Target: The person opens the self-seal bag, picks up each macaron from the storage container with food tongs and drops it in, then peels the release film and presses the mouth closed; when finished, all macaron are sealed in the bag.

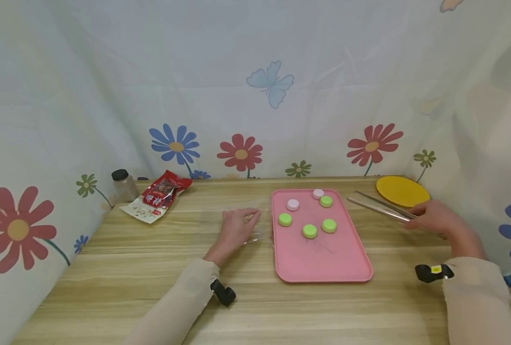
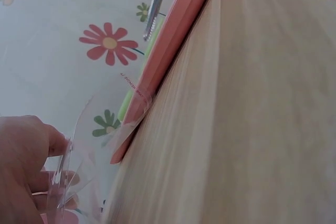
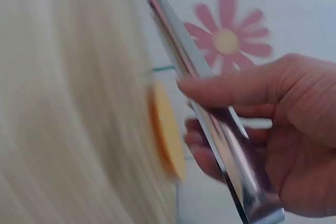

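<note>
My left hand pinches a clear plastic bag close over the table, just left of the pink tray. The bag's film reaches toward the tray edge and carries small red print. On the tray lie several green macarons and two pale pink macarons. Over at the right, my right hand grips metal tongs, thumb on one side and fingers on the other. The tongs' tips point left toward the tray, with the two arms slightly apart.
A yellow plate lies at the back right, right behind the tongs. At the back left stand a jar with a black lid and a red and white snack packet. Flowered cloth hangs behind the wooden table.
</note>
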The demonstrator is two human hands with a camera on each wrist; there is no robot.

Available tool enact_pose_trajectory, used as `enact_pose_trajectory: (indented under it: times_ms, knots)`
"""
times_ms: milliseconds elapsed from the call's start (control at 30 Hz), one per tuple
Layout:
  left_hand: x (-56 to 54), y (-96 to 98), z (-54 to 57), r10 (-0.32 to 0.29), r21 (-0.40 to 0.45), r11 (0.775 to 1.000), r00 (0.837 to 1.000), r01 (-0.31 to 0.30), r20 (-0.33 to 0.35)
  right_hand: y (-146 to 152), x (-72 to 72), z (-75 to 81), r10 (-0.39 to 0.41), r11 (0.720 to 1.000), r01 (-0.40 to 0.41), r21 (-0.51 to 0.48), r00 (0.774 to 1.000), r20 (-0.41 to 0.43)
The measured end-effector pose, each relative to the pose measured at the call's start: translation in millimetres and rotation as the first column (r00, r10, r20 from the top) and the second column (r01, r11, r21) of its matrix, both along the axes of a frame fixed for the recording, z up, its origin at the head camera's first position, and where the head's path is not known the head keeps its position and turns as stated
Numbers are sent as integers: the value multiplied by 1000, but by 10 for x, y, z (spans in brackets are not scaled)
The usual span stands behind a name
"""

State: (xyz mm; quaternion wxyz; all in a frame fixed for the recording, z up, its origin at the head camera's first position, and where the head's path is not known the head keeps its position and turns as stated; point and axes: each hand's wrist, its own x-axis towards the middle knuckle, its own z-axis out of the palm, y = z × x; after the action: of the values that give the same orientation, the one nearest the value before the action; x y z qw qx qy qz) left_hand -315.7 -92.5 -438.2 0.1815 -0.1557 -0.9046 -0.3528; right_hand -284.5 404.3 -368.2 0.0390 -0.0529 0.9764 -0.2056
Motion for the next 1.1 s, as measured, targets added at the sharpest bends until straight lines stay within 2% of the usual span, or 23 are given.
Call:
enact_pose_trajectory:
  times_ms: [133, 300, 433, 600, 700, 833, 1100]
  knots:
    - [-3, 6, 0, -2, 4, 1000, 1000, 2, 15, 91, 69, 8, 50, 996, -50, -75, 999, 7]
    - [-2, 5, 11, -3, 4, 1000, 1000, 3, 20, 106, 73, -42, 96, 984, -94, -150, 995, 11]
    - [14, 2, 22, -11, 10, 1000, 1000, 10, 24, 68, 62, -79, 180, 976, -174, -130, 983, 34]
    - [24, -5, 29, -29, 19, 999, 999, 28, 25, -38, 48, -71, 233, 968, -226, -111, 971, 55]
    - [20, -7, 25, -35, 12, 999, 999, 35, 19, -109, 17, -68, 244, 967, -240, -90, 969, 33]
    - [18, -7, 26, -37, 4, 999, 999, 37, 4, -171, -20, -81, 220, 973, -219, -70, 975, 6]
    - [24, 0, 26, -26, 4, 1000, 1000, 26, 7, -152, -57, -170, 196, 976, -198, -94, 980, -28]
